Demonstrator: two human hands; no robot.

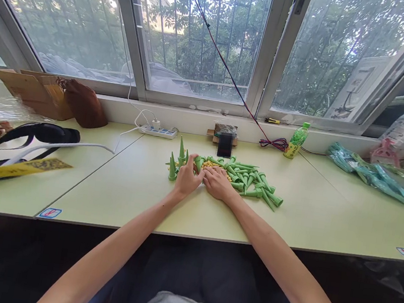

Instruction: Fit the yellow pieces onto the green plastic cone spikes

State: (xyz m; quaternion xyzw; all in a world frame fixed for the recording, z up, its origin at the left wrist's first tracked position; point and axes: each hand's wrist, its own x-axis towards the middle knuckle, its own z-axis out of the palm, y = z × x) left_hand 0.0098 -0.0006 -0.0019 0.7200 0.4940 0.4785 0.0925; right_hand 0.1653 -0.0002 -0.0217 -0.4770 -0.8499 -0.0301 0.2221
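"What are the hands doing on your feed?"

"I have the left hand (188, 177) low over the desk (330, 204), forefinger and thumb spread apart with a green cone (199, 163) between them. I can't tell from here whether they are clamped on it."

"And the right hand (216, 181)?"

"Just beside the left, back of the hand up, its fingers close together over some small yellow pieces (209, 164). The fingertips are too small in my view for me to say whether they pinch one."

"Where are the other cones?"

"I see two lots. The upright cones (172, 167) stand just left of the left hand, tips up. The loose cones (254, 179) lie heaped to the right of the right hand, crossing one another, tips pointing various ways."

"Anything behind?"

"I've got a black object (225, 145) beyond the hands, a white power strip (158, 131) to its left and a green-capped bottle (296, 141) standing to its right."

"Farther out?"

"On the left I make out a brown pouch (85, 105) beside a cardboard box (32, 90); on the right, blue-green packets (375, 176) lie on the desk."
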